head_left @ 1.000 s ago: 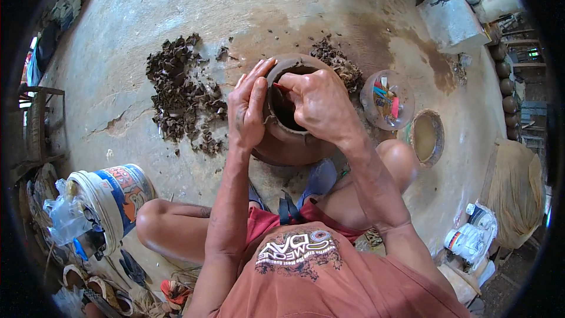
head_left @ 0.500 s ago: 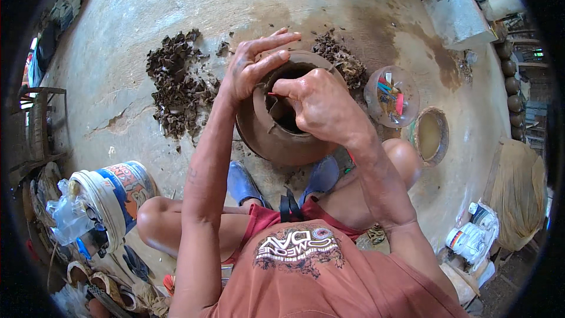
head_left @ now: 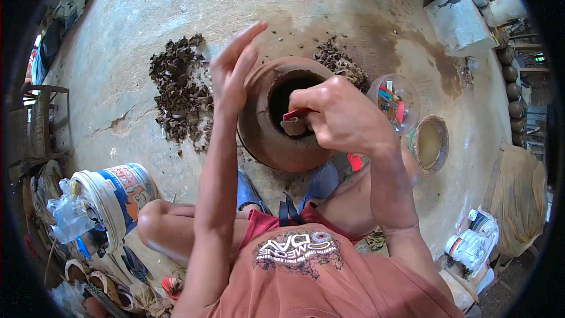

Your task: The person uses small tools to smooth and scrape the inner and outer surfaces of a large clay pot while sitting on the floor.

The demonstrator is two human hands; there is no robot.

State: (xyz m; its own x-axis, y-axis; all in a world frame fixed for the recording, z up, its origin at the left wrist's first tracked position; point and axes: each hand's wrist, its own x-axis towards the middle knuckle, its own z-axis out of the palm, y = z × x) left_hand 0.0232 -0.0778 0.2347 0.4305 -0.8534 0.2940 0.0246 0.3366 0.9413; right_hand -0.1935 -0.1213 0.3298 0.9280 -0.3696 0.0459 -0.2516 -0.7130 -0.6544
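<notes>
A round-bellied clay pot (head_left: 282,152) is set on the rough, stained concrete floor (head_left: 153,29) in front of the person's feet, its smooth brown wall narrowing to a wide, dark circular mouth. By the right hand (head_left: 348,116), a flat red tool (head_left: 298,114) is gripped between curled fingers and thumb over the mouth; a thin grey-brown piece is seen at its tip, though whether this is clay or blade cannot be told. The left hand (head_left: 234,76) is held beside the pot's left shoulder, its fingers straightened and nothing grasped; whether the clay is touched cannot be told. To the left, dark, curled, crumbly shavings (head_left: 176,97) are strewn in a broad patch, and a smaller heap (head_left: 341,62) is piled beyond the pot's right side. Near that side are placed a clear, round plastic tub (head_left: 409,86) of small coloured implements and a thick-rimmed round basin (head_left: 445,144) of murky liquid.
</notes>
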